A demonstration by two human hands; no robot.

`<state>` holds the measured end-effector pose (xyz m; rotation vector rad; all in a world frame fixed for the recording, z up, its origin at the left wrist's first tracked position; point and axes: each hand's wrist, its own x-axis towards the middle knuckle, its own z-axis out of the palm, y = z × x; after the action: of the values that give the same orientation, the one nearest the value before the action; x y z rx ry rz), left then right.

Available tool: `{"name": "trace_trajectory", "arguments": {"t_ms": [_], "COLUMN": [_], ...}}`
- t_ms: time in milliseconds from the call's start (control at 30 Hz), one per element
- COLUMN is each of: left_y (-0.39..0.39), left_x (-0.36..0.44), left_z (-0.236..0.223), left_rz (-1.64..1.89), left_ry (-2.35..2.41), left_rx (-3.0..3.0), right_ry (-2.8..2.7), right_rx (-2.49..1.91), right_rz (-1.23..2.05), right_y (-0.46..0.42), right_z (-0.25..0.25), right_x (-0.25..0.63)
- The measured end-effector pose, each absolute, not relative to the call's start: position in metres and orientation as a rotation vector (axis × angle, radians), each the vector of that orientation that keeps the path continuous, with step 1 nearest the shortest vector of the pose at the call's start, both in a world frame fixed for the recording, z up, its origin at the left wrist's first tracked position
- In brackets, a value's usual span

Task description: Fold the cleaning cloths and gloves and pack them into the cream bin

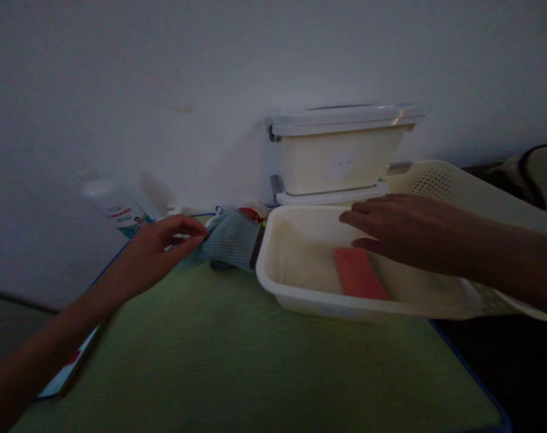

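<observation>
My left hand pinches the near left end of a blue-grey textured cloth between thumb and forefinger. The cloth lies bunched against the left side of an open cream plastic bin. Inside that bin a folded pink cloth rests on the floor. Over the bin hovers my right hand, palm down with thumb and fingers apart, holding nothing. Part of the bin's right half is hidden by my right forearm.
Behind the bin stands a lidded cream box, stacked on another lid. A perforated cream basket is at the right. A white bottle stands left by the wall. Green cloth covers the table; a flat device-like object lies at its left edge.
</observation>
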<state>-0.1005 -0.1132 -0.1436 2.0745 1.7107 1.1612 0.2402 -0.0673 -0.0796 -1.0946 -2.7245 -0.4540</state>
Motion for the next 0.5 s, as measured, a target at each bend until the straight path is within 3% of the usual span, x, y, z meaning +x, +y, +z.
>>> {"name": "trace_trajectory", "arguments": {"t_ms": [133,333,500], "left_y": [-0.111,-0.105,-0.110], "left_x": [-0.118,-0.114,-0.120], "left_z": [-0.179,-0.230,-0.236], "left_rz": [1.156,0.982,0.987], "left_ry": [1.856,1.747,1.719], "left_rx": [2.117,2.032,2.132], "right_ry": [-2.746,-2.814,-2.917], "right_rx": [-0.706,-0.380,-0.403], "right_rz": [-0.728,-0.400,-0.283], "right_y": [-0.116,-0.176,-0.173], "right_z": [-0.061,-0.091,-0.138], "right_x": [0.212,0.155,0.102]}}
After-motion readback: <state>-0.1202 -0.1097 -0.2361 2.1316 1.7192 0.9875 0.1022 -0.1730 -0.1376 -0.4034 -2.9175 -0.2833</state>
